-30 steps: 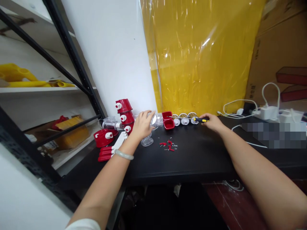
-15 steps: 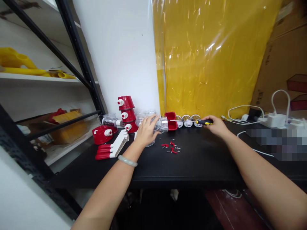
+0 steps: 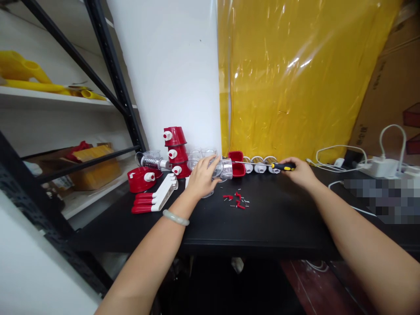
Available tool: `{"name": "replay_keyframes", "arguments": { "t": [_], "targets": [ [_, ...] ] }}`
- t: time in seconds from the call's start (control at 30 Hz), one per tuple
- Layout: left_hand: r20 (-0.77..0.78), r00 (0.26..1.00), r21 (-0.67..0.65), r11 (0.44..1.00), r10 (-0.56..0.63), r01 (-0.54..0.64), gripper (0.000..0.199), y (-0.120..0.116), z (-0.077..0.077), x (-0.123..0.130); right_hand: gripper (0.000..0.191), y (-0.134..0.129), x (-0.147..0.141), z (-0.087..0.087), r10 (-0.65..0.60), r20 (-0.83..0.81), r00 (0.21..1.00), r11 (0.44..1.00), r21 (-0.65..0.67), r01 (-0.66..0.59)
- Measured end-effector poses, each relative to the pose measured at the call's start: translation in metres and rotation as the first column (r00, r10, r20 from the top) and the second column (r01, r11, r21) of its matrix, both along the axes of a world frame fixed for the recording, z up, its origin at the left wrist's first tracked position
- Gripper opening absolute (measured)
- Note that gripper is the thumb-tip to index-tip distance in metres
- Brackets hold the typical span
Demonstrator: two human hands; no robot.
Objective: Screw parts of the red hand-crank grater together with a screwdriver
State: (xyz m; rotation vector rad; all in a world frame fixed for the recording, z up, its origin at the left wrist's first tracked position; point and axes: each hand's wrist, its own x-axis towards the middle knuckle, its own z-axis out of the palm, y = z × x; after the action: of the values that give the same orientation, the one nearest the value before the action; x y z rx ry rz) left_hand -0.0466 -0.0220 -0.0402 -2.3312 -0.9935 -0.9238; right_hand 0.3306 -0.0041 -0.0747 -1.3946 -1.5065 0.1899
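Observation:
My left hand (image 3: 204, 176) is closed around a clear plastic cylindrical part (image 3: 226, 169), lying sideways with its open end to the right. In my right hand (image 3: 299, 171) is the black and yellow handle of a long screwdriver (image 3: 282, 166). Its thin shaft runs left to the clear part's open end; the tip is hard to make out. Below them lie small red plastic pieces (image 3: 240, 204) among several metal pins or screws. Behind the shaft are a red square container (image 3: 236, 170) and a row of white-rimmed drums (image 3: 259, 164).
Stacked red housings (image 3: 175, 136) and a single red housing (image 3: 139, 180) stand at the left, near white handles with red grips (image 3: 154, 199). White cables and an adapter (image 3: 382, 165) lie at the right. A black shelf frame (image 3: 113, 74) bounds the black table (image 3: 210, 238).
The whole view has shifted slightly, so things sit a little further right. Both hands keep their holds on the clear part and the screwdriver.

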Motion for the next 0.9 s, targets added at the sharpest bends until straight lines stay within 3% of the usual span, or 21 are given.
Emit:
{"name": "replay_keyframes", "arguments": {
  "t": [0.4, 0.53, 0.67, 0.9],
  "targets": [
    [-0.003, 0.999, -0.026, 0.999, -0.035, 0.035, 0.084, -0.0001, -0.0028, 0.0031, 0.022, -0.0052, -0.0067, 0.0037, -0.01, 0.035, 0.999, 1.0, 0.02, 0.009],
    [-0.003, 0.999, -0.027, 0.999, -0.036, 0.036, 0.085, -0.0007, -0.003, 0.0039, 0.02, -0.0069, -0.0069, 0.0056, 0.004, 0.068, 0.998, 0.996, 0.084, -0.01],
    [-0.006, 1.0, -0.019, 0.999, -0.027, 0.027, 0.083, -0.0007, -0.0034, 0.0033, 0.023, -0.0031, -0.0028, 0.0033, 0.096, -0.106, 0.99, 0.991, 0.099, -0.085],
    [0.002, 1.0, -0.017, 0.999, -0.031, 0.031, 0.084, -0.0005, -0.004, 0.0031, 0.035, -0.0066, -0.0074, 0.0075, 0.206, -0.433, 0.878, 0.978, 0.117, -0.172]
  ]
}}
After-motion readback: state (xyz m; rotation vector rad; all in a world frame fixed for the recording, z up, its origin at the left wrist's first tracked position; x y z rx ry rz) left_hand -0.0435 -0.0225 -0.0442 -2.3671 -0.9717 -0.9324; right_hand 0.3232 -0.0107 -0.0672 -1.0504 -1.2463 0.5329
